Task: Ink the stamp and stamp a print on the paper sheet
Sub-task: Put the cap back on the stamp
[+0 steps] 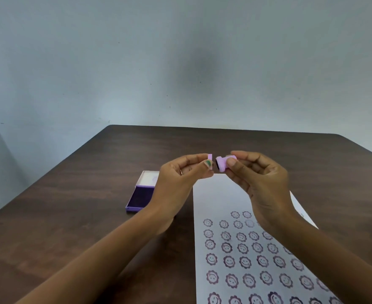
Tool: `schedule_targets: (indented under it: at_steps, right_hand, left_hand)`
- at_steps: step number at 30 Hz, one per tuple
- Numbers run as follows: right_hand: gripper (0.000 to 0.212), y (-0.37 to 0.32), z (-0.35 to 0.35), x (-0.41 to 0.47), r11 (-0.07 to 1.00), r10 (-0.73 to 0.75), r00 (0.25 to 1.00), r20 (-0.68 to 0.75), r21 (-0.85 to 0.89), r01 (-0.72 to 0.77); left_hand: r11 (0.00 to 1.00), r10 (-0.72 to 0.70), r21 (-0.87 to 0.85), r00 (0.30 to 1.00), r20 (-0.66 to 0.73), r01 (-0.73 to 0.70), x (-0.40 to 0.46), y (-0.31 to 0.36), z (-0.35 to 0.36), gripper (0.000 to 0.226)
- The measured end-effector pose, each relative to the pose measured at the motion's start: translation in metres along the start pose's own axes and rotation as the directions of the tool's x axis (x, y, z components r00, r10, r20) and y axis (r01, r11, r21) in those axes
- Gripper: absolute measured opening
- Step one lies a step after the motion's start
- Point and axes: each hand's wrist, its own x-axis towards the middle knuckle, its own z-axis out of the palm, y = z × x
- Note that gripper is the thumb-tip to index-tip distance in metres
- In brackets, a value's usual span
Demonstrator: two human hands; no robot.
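My right hand (260, 181) pinches a small lilac stamp (222, 163) held sideways above the table, its dark face pointing left. My left hand (180, 178) pinches the stamp's small lilac cap (210, 157) a short gap to the left of the stamp's face. Below my hands lies the white paper sheet (218, 194), its near part covered with several rows of purple smiling-flower prints, its far part blank. The open purple ink pad (138, 197) sits on the table left of the sheet, partly hidden behind my left hand.
The dark wooden table (75, 216) stretches to a pale wall (180, 62) at the back. The ink pad's white-lined lid (146, 177) stands open behind the pad.
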Motion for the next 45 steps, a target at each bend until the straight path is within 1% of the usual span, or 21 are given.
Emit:
schedule_targets:
  at_steps: [4, 6, 8, 11, 14, 18, 22, 28, 36, 38, 39, 41, 42, 43, 45]
  right_hand:
    - [0.038, 0.0, 0.001, -0.003, 0.999, -0.036, 0.999, -0.016, -0.014, 0.036]
    - [0.04, 0.0, 0.002, -0.004, 0.999, -0.043, 0.999, -0.024, -0.013, 0.043]
    - [0.042, -0.001, 0.002, -0.005, 0.999, -0.053, 0.998, -0.025, -0.014, 0.052]
    - [0.04, 0.0, 0.002, -0.006, 0.999, -0.054, 0.998, -0.028, -0.007, 0.054]
    - [0.041, 0.001, 0.003, -0.006, 0.998, -0.056, 0.998, -0.038, -0.014, 0.055]
    - [0.04, 0.001, 0.003, -0.007, 0.997, -0.068, 0.997, -0.044, -0.026, 0.066]
    - [0.041, 0.002, 0.003, -0.007, 0.997, -0.069, 0.997, -0.043, -0.033, 0.067]
    - [0.036, 0.004, 0.003, -0.007, 0.996, -0.076, 0.997, -0.035, -0.039, 0.074]
    - [0.025, 0.008, 0.001, -0.006, 0.993, -0.087, 0.996, -0.007, -0.081, 0.086]
    - [0.024, 0.006, 0.0, -0.004, 0.992, -0.09, 0.996, 0.01, -0.093, 0.091]
    - [0.023, 0.004, -0.001, -0.002, 0.991, -0.096, 0.995, 0.013, -0.089, 0.097]
    - [0.022, 0.0, -0.005, 0.003, 0.992, -0.118, 0.993, 0.002, -0.054, 0.118]
    - [0.021, -0.002, -0.008, 0.006, 0.991, -0.131, 0.991, -0.014, -0.038, 0.13]
    - [0.02, -0.004, -0.011, 0.009, 0.99, -0.139, 0.99, -0.036, -0.027, 0.138]
    - [0.019, -0.006, -0.018, 0.016, 0.99, -0.139, 0.986, -0.087, -0.018, 0.138]
  left_hand:
    - [1.0, -0.003, -0.026, 1.0, 0.029, 0.004, -0.002, -0.002, 0.004, 0.018]
    - [0.999, -0.009, -0.031, 0.999, 0.036, 0.01, -0.003, -0.002, 0.005, 0.019]
    - [0.999, -0.018, -0.03, 0.999, 0.042, 0.019, -0.004, -0.001, 0.005, 0.026]
    - [0.998, -0.037, -0.042, 0.998, 0.052, 0.039, -0.005, 0.0, 0.006, 0.042]
    - [0.996, -0.062, -0.058, 0.996, 0.058, 0.065, -0.007, 0.001, 0.007, 0.049]
    - [0.991, -0.088, -0.101, 0.994, 0.062, 0.094, -0.007, 0.002, 0.008, 0.046]
    - [0.994, -0.071, -0.075, 0.996, 0.061, 0.076, -0.007, 0.003, 0.008, 0.045]
    - [0.996, -0.049, -0.072, 0.997, 0.059, 0.053, -0.005, -0.001, 0.005, 0.043]
    - [0.999, -0.023, -0.037, 0.998, 0.064, 0.026, -0.002, -0.007, 0.003, 0.044]
    - [1.0, -0.012, 0.008, 0.998, 0.068, 0.012, -0.001, -0.006, 0.003, 0.04]
    - [0.998, 0.014, 0.053, 0.997, 0.074, -0.017, 0.0, -0.005, 0.004, 0.037]
    - [0.975, 0.101, 0.186, 0.986, 0.129, -0.124, 0.0, -0.001, 0.003, 0.038]
    - [0.941, 0.131, 0.287, 0.973, 0.188, -0.182, -0.001, 0.002, 0.002, 0.045]
    - [0.884, 0.133, 0.405, 0.956, 0.263, -0.235, -0.003, 0.004, 0.001, 0.056]
    - [0.739, 0.066, 0.586, 0.902, 0.427, -0.332, -0.009, 0.006, 0.0, 0.076]
